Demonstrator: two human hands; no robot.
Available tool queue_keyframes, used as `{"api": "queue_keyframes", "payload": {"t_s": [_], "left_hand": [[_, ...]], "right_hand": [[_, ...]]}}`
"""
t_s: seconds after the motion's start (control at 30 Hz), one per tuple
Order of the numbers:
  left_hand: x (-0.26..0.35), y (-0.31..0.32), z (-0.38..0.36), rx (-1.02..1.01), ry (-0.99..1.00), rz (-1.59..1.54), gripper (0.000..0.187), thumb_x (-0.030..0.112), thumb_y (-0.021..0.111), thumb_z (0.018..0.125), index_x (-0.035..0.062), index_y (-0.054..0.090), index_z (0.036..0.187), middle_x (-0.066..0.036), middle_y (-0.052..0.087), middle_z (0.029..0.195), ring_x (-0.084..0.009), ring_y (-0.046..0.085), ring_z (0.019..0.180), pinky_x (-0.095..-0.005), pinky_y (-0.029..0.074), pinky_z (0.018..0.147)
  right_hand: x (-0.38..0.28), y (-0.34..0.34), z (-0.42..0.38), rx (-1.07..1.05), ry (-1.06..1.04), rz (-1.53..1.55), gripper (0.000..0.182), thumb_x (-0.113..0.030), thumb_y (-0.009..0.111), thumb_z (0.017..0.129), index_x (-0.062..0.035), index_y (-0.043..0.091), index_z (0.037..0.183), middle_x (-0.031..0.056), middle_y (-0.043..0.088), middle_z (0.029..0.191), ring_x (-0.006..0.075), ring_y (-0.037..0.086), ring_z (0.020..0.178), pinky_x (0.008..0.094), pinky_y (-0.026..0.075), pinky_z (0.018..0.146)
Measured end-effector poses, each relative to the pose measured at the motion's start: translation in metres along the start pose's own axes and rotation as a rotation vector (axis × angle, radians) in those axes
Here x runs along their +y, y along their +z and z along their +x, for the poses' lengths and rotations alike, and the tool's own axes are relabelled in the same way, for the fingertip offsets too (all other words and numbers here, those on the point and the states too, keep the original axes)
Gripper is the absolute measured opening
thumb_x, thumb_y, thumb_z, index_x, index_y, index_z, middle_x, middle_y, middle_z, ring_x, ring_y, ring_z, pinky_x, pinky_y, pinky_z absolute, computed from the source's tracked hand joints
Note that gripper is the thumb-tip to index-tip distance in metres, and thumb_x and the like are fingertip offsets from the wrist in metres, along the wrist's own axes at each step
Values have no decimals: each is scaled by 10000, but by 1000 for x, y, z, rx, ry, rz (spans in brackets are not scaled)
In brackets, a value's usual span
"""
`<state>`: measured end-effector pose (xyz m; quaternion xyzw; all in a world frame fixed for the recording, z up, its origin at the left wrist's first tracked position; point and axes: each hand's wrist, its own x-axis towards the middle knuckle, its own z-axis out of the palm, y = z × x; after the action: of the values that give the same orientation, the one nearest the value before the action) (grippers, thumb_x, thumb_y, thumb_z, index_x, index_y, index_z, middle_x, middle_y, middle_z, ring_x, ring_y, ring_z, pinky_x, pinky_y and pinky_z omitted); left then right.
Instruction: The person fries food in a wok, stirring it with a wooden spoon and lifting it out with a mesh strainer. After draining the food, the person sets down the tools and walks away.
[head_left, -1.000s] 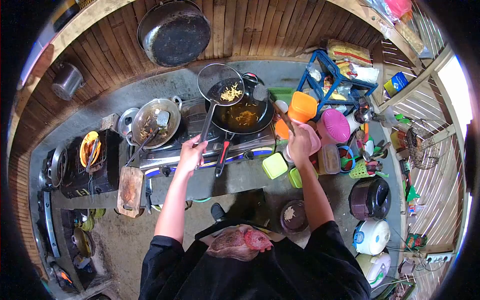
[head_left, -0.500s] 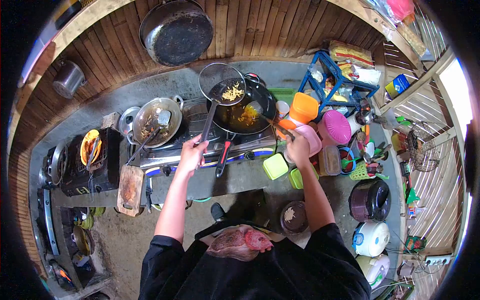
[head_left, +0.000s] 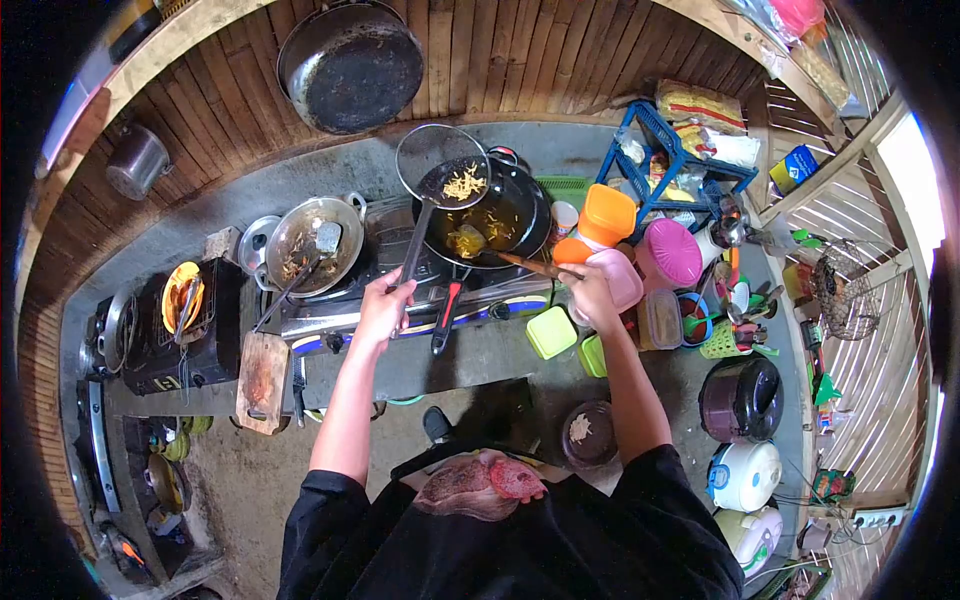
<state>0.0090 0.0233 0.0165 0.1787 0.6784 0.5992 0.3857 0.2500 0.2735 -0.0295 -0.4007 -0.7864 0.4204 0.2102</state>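
Note:
My left hand (head_left: 384,311) is closed round the long handle of a round strainer (head_left: 424,160), which is held over the back left of a black wok (head_left: 535,215). Fried yellow strips (head_left: 464,184) lie in the strainer. Closed on the wooden handle of a spatula (head_left: 535,266), my right hand (head_left: 590,294) is at the wok's right front. The spatula's blade is down in the oil at the wok's lower left, with more strips floating around it. The wok's red and black handle (head_left: 447,318) points toward me.
A second pan (head_left: 334,215) with a ladle stands on the left burner, near a wooden board (head_left: 263,374). Plastic containers, including an orange one (head_left: 608,214) and a green lid (head_left: 551,333), crowd the right side. A large pan (head_left: 358,80) hangs on the wall.
The spatula has swept left and toward me through the oil, and my right hand has shifted slightly left. The strainer and my left hand have hardly moved.

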Motion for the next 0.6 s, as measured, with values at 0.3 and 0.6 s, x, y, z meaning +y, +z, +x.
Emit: {"api": "queue_keyframes", "payload": {"t_s": [0.3,0.6], "left_hand": [[-4,-6,4,-4,24,20,387,123,568,855,56,518,1233,0,489,616,-74,426,366,-225,327,328],[-6,-11,4,12,53,90,300,138,560,867,59,568,1156,12,477,629,-60,410,407,-217,325,343]], "right_hand": [[-15,-11,-5,-23,30,180,259,-122,596,828,29,629,1036,118,674,898,149,605,803,264,446,754],[-28,-48,7,76,-123,-98,273,-201,642,799,-21,660,1003,125,678,830,180,611,715,289,460,692]]}}
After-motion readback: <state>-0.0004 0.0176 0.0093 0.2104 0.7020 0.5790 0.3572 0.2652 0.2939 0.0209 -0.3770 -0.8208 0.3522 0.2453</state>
